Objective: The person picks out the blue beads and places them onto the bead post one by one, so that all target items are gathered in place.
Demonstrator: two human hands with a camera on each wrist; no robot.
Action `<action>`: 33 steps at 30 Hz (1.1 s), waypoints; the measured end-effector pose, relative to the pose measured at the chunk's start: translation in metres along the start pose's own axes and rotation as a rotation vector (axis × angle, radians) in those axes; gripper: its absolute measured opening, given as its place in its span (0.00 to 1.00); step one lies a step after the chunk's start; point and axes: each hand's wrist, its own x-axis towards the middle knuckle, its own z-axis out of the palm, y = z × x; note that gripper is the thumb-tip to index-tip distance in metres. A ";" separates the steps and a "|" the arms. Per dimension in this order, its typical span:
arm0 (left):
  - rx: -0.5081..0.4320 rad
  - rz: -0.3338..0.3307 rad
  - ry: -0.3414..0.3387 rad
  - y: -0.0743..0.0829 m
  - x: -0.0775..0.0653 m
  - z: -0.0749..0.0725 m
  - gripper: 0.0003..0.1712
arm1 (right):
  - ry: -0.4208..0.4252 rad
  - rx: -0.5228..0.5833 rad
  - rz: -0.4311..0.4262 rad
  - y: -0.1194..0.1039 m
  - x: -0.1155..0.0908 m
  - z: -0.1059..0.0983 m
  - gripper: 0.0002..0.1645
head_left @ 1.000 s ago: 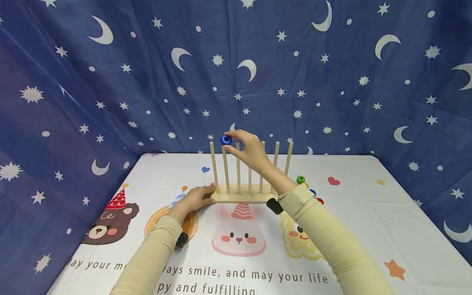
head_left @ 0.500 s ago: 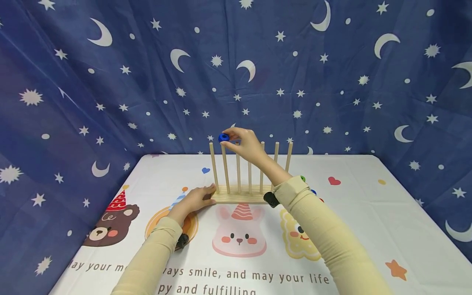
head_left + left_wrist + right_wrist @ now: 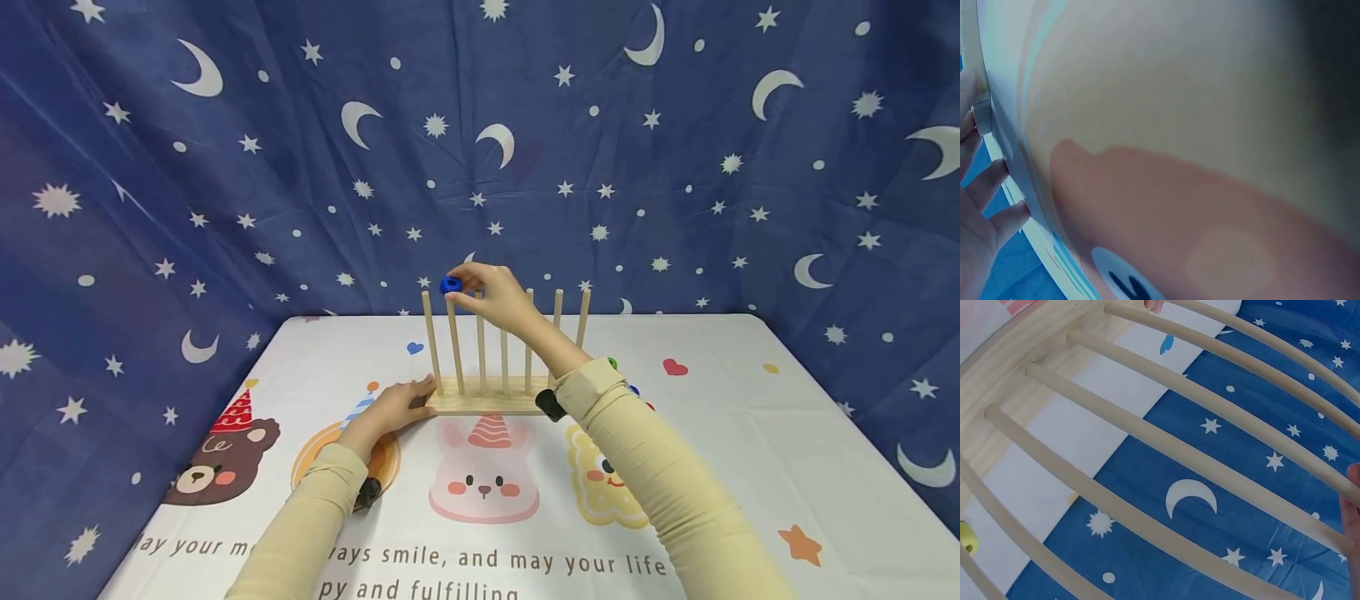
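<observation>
A wooden peg rack (image 3: 487,406) stands on the table, with a row of several upright pegs on a flat base. In the head view my right hand (image 3: 498,296) pinches a blue bead (image 3: 450,286) between thumb and fingertips, at the top of the second peg (image 3: 456,350) from the left. Whether the peg tip is inside the hole I cannot tell. At the base's left end, my left hand (image 3: 397,406) holds the wood, thumb at the front and fingers behind. Its spread fingers also show in the left wrist view. The right wrist view shows the pegs, not the bead.
Right of the rack, partly behind the right sleeve, lie a green bead (image 3: 612,363), a blue one and a red one (image 3: 649,407). A printed white cloth (image 3: 720,467) covers the table. Behind it hangs a dark blue curtain (image 3: 420,167) with moons and stars.
My right hand has moved slightly left and tilted the blue bead, then lowered it a little over the second peg. The left hand has stayed on the base.
</observation>
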 end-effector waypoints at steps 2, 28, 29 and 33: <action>-0.002 -0.005 0.001 -0.001 0.000 0.000 0.34 | -0.010 -0.004 0.008 -0.001 0.001 0.000 0.22; -0.021 -0.019 -0.006 -0.001 -0.001 0.005 0.33 | -0.035 -0.037 0.014 -0.003 -0.002 -0.002 0.24; -0.022 -0.019 -0.006 -0.001 0.000 0.004 0.33 | -0.035 -0.040 0.014 -0.003 -0.002 -0.002 0.24; -0.017 -0.015 -0.004 -0.001 0.000 0.003 0.33 | -0.039 -0.035 0.024 -0.004 -0.001 -0.003 0.23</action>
